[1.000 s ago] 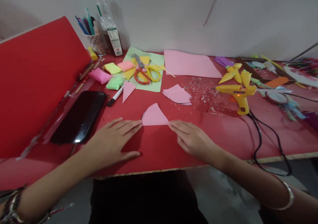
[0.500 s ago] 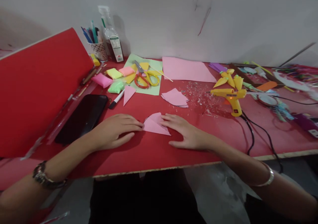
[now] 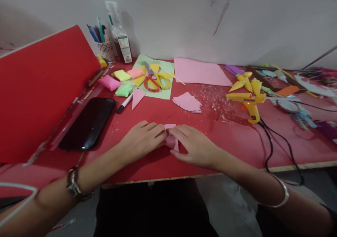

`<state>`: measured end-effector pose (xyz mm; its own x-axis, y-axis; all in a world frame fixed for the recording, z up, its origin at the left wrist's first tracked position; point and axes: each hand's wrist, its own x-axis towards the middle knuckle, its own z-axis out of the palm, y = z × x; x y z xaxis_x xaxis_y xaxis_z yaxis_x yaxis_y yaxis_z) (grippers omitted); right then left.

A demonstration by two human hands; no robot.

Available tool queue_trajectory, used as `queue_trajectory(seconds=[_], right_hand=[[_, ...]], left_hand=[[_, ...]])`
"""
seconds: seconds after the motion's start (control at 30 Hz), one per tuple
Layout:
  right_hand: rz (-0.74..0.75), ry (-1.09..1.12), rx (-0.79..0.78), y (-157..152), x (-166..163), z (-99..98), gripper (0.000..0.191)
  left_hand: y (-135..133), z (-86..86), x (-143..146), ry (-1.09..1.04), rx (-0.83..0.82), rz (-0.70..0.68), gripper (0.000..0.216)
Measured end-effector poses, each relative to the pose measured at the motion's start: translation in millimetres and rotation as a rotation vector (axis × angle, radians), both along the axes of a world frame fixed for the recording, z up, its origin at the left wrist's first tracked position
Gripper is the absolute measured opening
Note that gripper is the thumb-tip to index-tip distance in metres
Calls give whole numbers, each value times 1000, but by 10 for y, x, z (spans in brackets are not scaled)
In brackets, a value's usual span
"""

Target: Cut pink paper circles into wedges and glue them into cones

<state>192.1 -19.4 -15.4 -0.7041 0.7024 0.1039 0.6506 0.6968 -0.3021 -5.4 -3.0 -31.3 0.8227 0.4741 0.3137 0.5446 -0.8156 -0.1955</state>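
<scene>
A pink fan-shaped paper piece is bent up between my two hands near the table's front edge. My left hand has its fingers curled on the piece's left side, partly hiding it. From the other side, the fingers of my right hand press on its top, with the thumb at its lower right edge. Just beyond lies a stack of similar pink fan pieces. One more pink cut piece rests against a marker to the left.
A black phone and a propped red board are on the left. Scissors lie on green paper at the back. On the right, a yellow glue gun with its light on trails a cable over the front edge.
Both hands have closed in on the pink fan-shaped paper piece, my left hand moving right. The piece, flatter on the table before, is now bent up between the fingers.
</scene>
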Motion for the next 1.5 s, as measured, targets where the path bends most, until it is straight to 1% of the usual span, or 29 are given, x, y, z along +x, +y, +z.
queue_trajectory(seconds=[0.1, 0.2, 0.33, 0.47, 0.53, 0.6, 0.63, 0.7, 0.73, 0.8, 0.87, 0.9, 0.97, 1.03, 1.13, 1.2, 1.23, 1.3, 1.4, 1.5], right_hand=[[49, 30, -156, 37, 73, 32, 59], [51, 15, -228, 95, 134, 33, 72], [41, 10, -312, 116, 138, 37, 71], [35, 64, -392, 91, 123, 71, 69], [73, 105, -368, 106, 128, 61, 61], [95, 120, -268, 145, 137, 23, 51], [99, 104, -190, 167, 142, 0, 44], [105, 13, 9, 200, 148, -37, 29], [111, -46, 127, 203, 150, -45, 25], [135, -141, 371, 177, 151, -39, 27], [169, -168, 566, 116, 147, -19, 30], [190, -160, 628, 82, 143, -15, 31], [214, -123, 660, 27, 136, -28, 29], [204, -72, 574, 9, 136, -70, 25], [180, 9, 317, 53, 164, -132, 19], [186, 56, 154, 105, 195, -144, 18], [188, 85, 98, 130, 209, -141, 18], [190, 147, 30, 169, 226, -125, 17], [168, 203, -25, 197, 215, -103, 15], [124, 205, -48, 204, 179, -107, 15]], left_hand=[[40, -41, -19, -29, -58, -2, 20], [65, -60, -71, -54, -160, -10, 20], [38, -40, -137, -32, -317, -53, 19], [-27, 4, -147, -23, -398, 25, 32], [-49, 27, -139, -25, -435, 41, 35], [-58, 44, -130, -25, -468, 30, 33], [-60, 49, -127, -24, -476, 24, 31], [-68, 55, -119, -24, -473, 19, 28], [-75, 55, -114, -29, -462, 27, 27], [-99, 53, -98, -57, -436, 54, 28], [-131, 46, -72, -95, -415, 85, 31], [-149, 39, -56, -111, -407, 94, 33], [-182, 23, -20, -126, -389, 100, 36], [-211, 10, 13, -123, -372, 111, 31], [-247, 9, 44, -94, -348, 133, 15], [-272, 21, 54, -71, -327, 134, 13], [-285, 27, 58, -64, -313, 136, 14], [-310, 31, 70, -71, -280, 151, 16], [-338, 12, 100, -103, -247, 201, 20], [-348, -17, 120, -136, -274, 268, 26]])
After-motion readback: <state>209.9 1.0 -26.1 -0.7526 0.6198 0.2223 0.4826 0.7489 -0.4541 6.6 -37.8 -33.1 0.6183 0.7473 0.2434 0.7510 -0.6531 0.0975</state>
